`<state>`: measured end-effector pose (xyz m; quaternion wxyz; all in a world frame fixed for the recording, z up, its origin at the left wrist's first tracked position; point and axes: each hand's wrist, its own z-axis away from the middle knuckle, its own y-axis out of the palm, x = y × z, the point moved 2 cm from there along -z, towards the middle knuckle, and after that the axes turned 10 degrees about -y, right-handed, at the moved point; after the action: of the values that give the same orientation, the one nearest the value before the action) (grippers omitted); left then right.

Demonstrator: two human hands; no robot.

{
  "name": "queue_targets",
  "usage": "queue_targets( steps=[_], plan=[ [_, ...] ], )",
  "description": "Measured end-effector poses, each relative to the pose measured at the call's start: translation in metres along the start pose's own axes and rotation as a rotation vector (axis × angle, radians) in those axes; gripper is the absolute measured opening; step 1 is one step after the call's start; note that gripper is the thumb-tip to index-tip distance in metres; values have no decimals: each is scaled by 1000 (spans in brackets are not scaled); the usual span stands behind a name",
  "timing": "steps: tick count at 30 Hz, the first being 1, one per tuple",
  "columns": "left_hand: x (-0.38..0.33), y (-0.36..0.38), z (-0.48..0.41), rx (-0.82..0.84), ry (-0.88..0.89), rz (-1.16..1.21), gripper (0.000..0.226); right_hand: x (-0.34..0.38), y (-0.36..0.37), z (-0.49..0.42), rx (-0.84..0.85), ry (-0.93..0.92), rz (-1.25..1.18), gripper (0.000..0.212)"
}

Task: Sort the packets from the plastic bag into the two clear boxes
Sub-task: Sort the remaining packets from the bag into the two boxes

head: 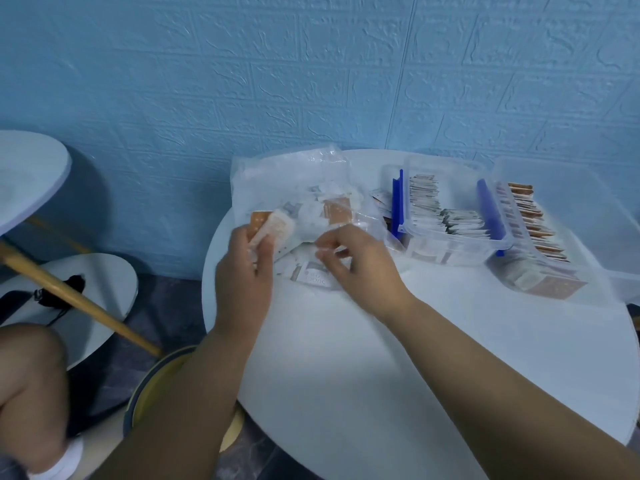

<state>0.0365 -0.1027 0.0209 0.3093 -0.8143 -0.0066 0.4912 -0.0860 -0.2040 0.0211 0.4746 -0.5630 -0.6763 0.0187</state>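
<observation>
left hand (244, 271): clenched round a small stack of packets (272, 228), thumb lying on top; raised at 10 o'clock of the table, over the near edge of the bag.
right hand (356, 263): fingers bent, thumb and forefinger pinching a thin clear edge, as it seems of the plastic bag; blurred here, so not fully sure.
plastic bag (287, 174): crumpled at 11 o'clock on the table, with more brown and white packets inside.
printed packet (311, 276): flat at the bag's near edge, between the two hands.
first clear box (457, 241): at 1 o'clock, just beside the bag, blue latch (397, 202) on its end; holds packets standing on edge in rows.
second clear box (595, 209): at 2 o'clock, touching the first; holds a row of brown-edged packets.
table (415, 375): round and white, carrying the bag and both boxes.
</observation>
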Motion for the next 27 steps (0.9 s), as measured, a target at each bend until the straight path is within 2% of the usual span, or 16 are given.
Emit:
queue_targets(
  steps=[2,5,8,10,14,16,20,23,27],
  plan=[
    [9,-5,-8,-67,-42,-28,32,-4,11,10,200,-162,130,28],
    [20,-1,-21,-31,-155,3,28,-10,28,21,482,-246,223,49],
    [22,10,-27,90,-248,75,25,-17,32,26,597,-232,279,57],
    [18,17,-24,179,-208,76,25,-17,28,26,501,-172,173,58],
    [11,24,-7,310,-87,50,23,-22,11,30,108,-148,43,34],
    [10,24,-1,301,-47,27,25,-24,5,32,3,-140,68,27],
    [-1,16,5,155,-39,0,36,-27,-2,30,-10,-72,93,28],
    [-15,10,12,40,73,29,46,-29,-1,23,51,51,132,21],
    [-16,21,20,101,176,-13,34,-36,5,12,73,274,195,16]
  ],
)
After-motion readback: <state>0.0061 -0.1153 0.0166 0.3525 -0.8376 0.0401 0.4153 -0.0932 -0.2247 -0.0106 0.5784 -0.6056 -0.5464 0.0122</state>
